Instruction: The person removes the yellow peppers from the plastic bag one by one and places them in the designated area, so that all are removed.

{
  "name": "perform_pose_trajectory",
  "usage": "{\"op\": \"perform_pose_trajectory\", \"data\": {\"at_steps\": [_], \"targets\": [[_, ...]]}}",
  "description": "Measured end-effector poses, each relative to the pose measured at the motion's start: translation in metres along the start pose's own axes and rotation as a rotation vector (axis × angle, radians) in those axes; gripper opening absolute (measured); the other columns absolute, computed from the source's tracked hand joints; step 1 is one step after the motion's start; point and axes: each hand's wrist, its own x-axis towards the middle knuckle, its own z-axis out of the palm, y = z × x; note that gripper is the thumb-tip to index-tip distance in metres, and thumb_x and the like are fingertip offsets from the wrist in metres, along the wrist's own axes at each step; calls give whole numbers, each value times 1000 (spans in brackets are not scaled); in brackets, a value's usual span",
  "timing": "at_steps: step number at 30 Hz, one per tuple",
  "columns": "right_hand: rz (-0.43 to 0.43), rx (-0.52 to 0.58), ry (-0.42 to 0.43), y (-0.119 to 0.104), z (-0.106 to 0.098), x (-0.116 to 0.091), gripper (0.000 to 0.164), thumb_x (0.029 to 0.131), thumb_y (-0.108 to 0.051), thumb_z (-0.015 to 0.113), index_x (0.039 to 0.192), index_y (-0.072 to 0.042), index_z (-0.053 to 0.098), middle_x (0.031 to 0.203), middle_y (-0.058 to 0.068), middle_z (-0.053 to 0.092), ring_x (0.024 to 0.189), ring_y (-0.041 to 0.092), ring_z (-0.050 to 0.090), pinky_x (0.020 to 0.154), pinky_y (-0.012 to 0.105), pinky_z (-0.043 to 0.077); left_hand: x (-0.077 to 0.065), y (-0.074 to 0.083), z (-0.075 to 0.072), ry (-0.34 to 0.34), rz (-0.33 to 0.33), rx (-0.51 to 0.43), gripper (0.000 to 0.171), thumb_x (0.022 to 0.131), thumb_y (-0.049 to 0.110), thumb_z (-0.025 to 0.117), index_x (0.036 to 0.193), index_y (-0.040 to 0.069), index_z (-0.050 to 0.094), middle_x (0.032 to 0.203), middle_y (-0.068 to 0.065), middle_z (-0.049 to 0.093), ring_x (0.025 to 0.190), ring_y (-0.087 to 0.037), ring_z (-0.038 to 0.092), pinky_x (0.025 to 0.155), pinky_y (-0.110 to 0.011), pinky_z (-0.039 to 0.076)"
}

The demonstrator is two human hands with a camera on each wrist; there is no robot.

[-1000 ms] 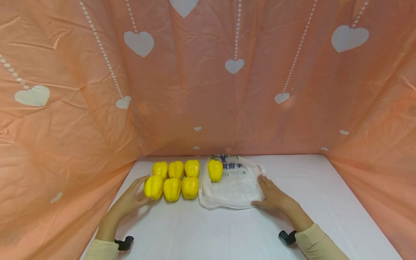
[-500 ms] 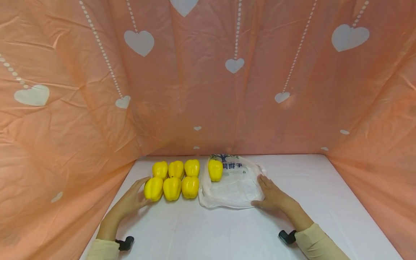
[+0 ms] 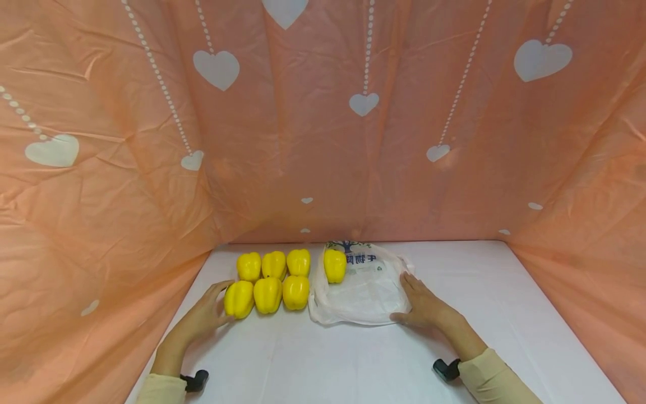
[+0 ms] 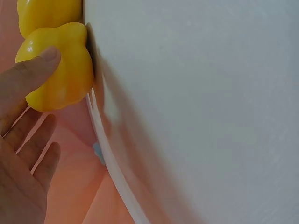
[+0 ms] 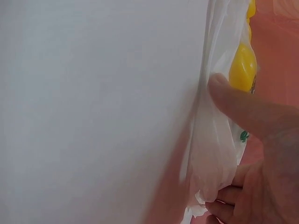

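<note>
At the left of the table, my left hand (image 3: 203, 312) holds the nearest-left yellow bell pepper (image 3: 239, 299) between thumb and index finger. In the left wrist view the thumb lies on the side of this pepper (image 4: 65, 77), while the other fingers spread loosely below. Several more yellow bell peppers (image 3: 268, 295) stand beside and behind it in two rows. My right hand (image 3: 426, 303) rests at the right edge of a white plastic bag (image 3: 360, 297), thumb and fingers spread apart and touching it. One yellow bell pepper (image 3: 335, 266) sits at the bag's left inside.
A white cloth (image 3: 323, 359) covers the table. Orange curtains (image 3: 323, 140) printed with pale hearts enclose the back and both sides. Each wrist carries a small black camera, such as the left camera (image 3: 197, 380).
The nearest-left bell pepper has shifted a little toward me with my left hand, opening a slight gap from the one behind. My right hand and the bag stay put.
</note>
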Motion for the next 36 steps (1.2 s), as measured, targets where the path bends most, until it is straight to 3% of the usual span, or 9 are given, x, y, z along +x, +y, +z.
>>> {"op": "perform_pose_trajectory", "data": {"at_steps": [8,17,26,36], "targets": [[-6,1,2,0,0,-1,111,93,-43,83,161,19,21,169,39,19,157,56,20,128,66,21,3,-1,2,-14,-32,-14,88,89,21,90,156,-2,38,156,-34,42,145,-59,40,117,-75,33],[-16,6,4,1,-1,0,111,92,-44,82,160,20,21,169,40,19,158,55,19,129,65,20,5,6,-3,12,1,-9,93,87,24,92,158,-3,38,156,-35,43,143,-60,41,117,-77,32],[-19,9,10,2,0,0,111,92,-44,82,160,20,21,169,40,19,157,56,20,129,66,20,25,34,-1,41,74,46,75,96,25,83,155,-3,47,157,-29,48,146,-53,43,119,-71,36],[13,11,-3,0,-1,1,113,92,-46,82,162,17,20,171,37,18,157,57,19,129,66,21,51,68,10,11,114,77,76,97,28,82,159,2,46,161,-25,47,148,-50,44,119,-69,38]]}}
